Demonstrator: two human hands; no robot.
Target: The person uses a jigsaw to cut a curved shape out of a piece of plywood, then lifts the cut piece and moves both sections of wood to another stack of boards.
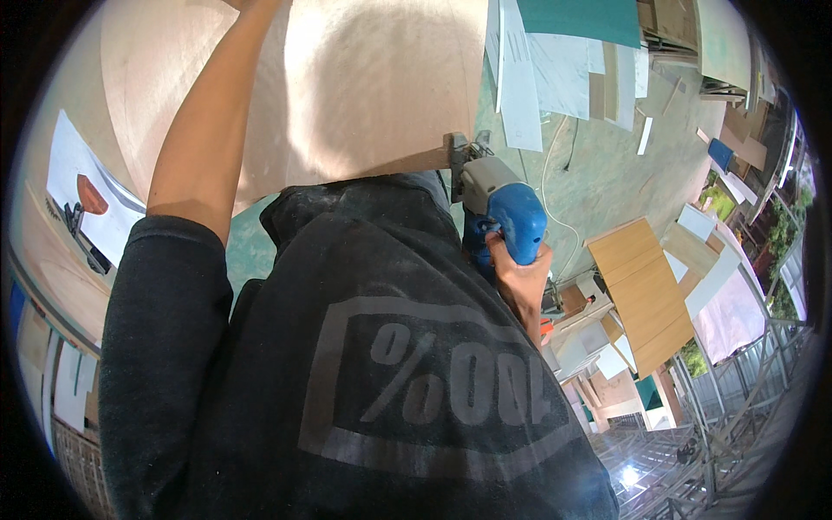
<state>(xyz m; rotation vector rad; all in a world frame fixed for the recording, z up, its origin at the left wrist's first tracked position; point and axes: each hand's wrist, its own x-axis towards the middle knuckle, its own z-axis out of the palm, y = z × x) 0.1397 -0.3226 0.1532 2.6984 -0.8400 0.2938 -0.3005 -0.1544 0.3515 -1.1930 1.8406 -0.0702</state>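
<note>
A large pale plywood sheet [381, 78] lies in front of my body. My right hand [522, 276] is wrapped round the handle of a jigsaw [516, 217] with a blue body and a grey head. The jigsaw's metal shoe stands against the right edge of the sheet, near its close corner; its blade cannot be made out. My left arm reaches forward over the left part of the sheet. Only a sliver of my left hand [250, 3] shows at the top edge of the picture, its fingers out of view.
White and grey board offcuts [520, 87] and a green panel [581, 19] lie ahead on the right. A pale cord [572, 232] curves over the green floor. At right is a tan board [640, 295]. On the left, a white sheet [74, 169] lies near a black clamp-like tool [87, 243].
</note>
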